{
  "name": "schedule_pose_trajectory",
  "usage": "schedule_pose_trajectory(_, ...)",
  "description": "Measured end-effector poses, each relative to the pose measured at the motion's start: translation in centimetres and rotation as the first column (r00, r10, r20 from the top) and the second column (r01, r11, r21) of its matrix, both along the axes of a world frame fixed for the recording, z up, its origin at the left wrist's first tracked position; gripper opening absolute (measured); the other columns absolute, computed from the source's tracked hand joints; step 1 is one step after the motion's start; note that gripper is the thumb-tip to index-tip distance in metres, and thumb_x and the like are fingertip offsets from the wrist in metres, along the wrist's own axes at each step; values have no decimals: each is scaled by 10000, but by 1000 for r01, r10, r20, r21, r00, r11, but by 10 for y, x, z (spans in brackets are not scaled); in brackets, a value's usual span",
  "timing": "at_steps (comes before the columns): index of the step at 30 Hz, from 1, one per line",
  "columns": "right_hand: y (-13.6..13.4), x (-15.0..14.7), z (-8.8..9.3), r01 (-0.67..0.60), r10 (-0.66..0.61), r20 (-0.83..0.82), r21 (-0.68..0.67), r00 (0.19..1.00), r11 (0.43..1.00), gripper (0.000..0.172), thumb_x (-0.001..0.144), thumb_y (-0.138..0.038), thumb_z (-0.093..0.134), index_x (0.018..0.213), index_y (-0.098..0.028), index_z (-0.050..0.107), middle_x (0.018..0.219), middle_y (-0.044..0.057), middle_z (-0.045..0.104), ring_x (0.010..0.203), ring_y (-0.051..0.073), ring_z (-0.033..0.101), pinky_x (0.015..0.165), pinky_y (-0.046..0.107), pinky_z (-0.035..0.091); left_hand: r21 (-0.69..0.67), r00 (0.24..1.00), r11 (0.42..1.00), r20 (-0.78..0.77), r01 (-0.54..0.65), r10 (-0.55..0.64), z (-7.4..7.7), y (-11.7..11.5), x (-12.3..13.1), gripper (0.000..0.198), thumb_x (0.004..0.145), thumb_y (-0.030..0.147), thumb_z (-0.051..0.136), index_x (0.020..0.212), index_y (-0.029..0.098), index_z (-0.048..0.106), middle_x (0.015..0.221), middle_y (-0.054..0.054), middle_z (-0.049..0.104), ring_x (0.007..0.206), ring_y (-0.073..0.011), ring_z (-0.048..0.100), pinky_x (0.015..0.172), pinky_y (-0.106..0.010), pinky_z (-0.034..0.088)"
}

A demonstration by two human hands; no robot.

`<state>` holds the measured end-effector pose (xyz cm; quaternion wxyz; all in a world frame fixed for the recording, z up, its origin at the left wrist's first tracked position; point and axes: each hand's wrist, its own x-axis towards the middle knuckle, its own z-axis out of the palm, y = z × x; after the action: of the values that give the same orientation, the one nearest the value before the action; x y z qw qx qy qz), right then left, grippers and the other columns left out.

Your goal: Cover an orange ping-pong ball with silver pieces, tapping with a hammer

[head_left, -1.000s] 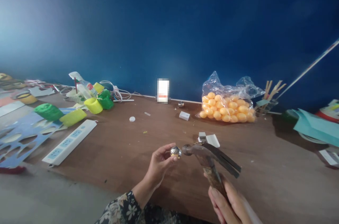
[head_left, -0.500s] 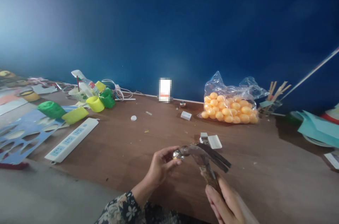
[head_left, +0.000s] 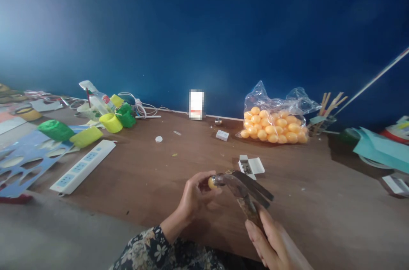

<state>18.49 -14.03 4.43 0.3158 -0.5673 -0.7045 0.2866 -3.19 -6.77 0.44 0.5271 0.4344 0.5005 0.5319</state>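
Left hand [head_left: 195, 193], small yellowish ball [head_left: 211, 183] in its pinch.

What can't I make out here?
In the head view:
Ball: partly hidden by the hammer and left hand.
Lower handle: covered by the right hand.
Open white box: contents too small to identify.
White rectangular item: obscured by pixelation.
Turquoise sheet: cut off by right edge.

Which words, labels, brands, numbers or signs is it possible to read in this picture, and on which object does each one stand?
No text can be read.
White rectangular object, upright at the back: pixelated, unreadable.
Small closed white box: faint print, too small.
Clear plastic bottle: reddish label, too blurred.
Power strip: any marks too small.
Hammer: no lettering visible.
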Motion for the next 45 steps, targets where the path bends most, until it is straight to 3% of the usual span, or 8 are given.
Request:
schedule_pose_trajectory(5, 6, -1, -9, 7, -7, -5, -54, 1000, 999, 664, 827, -692, 332, 1145, -181, 613, 727, 122, 716, 690, 248, 676, 644, 302, 562, 79, 994, 995, -82, -69, 75, 6, 0, -1, 404, 550, 180, 809, 947, 162, 738, 966, -102, 694, 833, -219, 662, 745, -289, 539)
schedule_pose_trajectory(14, 4, -1, -16, 30, -32, -30, -76, 999, 997, 671, 830, -692, 328, 1143, -174, 619, 664, 108, 691, 656, 243, 655, 643, 313, 552, 149, 988, 988, -147, -31, 54, 1, 1, -1, 369, 594, 183, 786, 958, 191, 730, 994, -109, 672, 876, -221, 650, 783, -315, 534)
schedule_pose_trajectory(16, 4, 5, -17, 10, -15, -57, -82, 998, 997, 636, 814, -695, 362, 1085, -195, 649, 639, 97, 680, 610, 227, 638, 617, 296, 547, 161, 995, 986, -78, -42, 55, -1, 1, -2, 366, 583, 168, 787, 943, 182, 721, 1058, -114, 652, 938, -223, 639, 826, -323, 522)
schedule_pose_trajectory(20, 5, 7, -10, -3, -6, -79, -116, 997, 993, 545, 797, -673, 430, 980, -225, 680, 758, 113, 704, 592, 205, 625, 593, 276, 536, 32, 993, 999, 119, -23, 19, 2, 1, -1, 469, 540, 138, 813, 987, 154, 673, 941, -83, 695, 854, -191, 654, 779, -295, 521)
schedule_pose_trajectory(28, 5, -8, 24, 6, -63, -154, -345, 986, 938, 578, 871, -604, 365, 1187, -153, 543, 557, -10, 567, 451, 137, 525, 470, 234, 485, -25, 939, 996, 336, 81, -68, 4, -1, -4, 462, 624, 167, 800, 1063, 170, 660, 1042, -97, 709, 940, -180, 642, 779, -244, 489)
schedule_pose_trajectory(33, 3, -9, 23, 68, -118, -143, -312, 983, 948, 595, 831, -654, 396, 1117, -169, 590, 562, -1, 576, 456, 137, 527, 470, 234, 486, -41, 912, 990, 395, 135, -108, 5, -2, -5, 442, 638, 187, 799, 1064, 169, 682, 1092, -111, 699, 993, -206, 633, 862, -280, 469)
schedule_pose_trajectory(41, 0, -6, 15, 75, -100, -131, -186, 986, 980, 563, 833, -647, 409, 1056, -179, 629, 637, 54, 639, 538, 160, 582, 553, 249, 518, -120, 816, 987, 578, 104, -16, 11, -3, -2, 407, 722, 192, 744, 1120, 203, 658, 997, -53, 704, 916, -150, 656, 918, -302, 476)
schedule_pose_trajectory(45, 3, -14, 24, 79, -137, -184, -293, 973, 953, 580, 865, -619, 357, 1160, -165, 564, 567, -1, 578, 467, 143, 539, 472, 239, 486, -166, 790, 976, 613, 137, -7, 11, -6, 1, 428, 747, 201, 723, 1164, 200, 628, 1059, -63, 699, 966, -184, 669, 959, -318, 465)
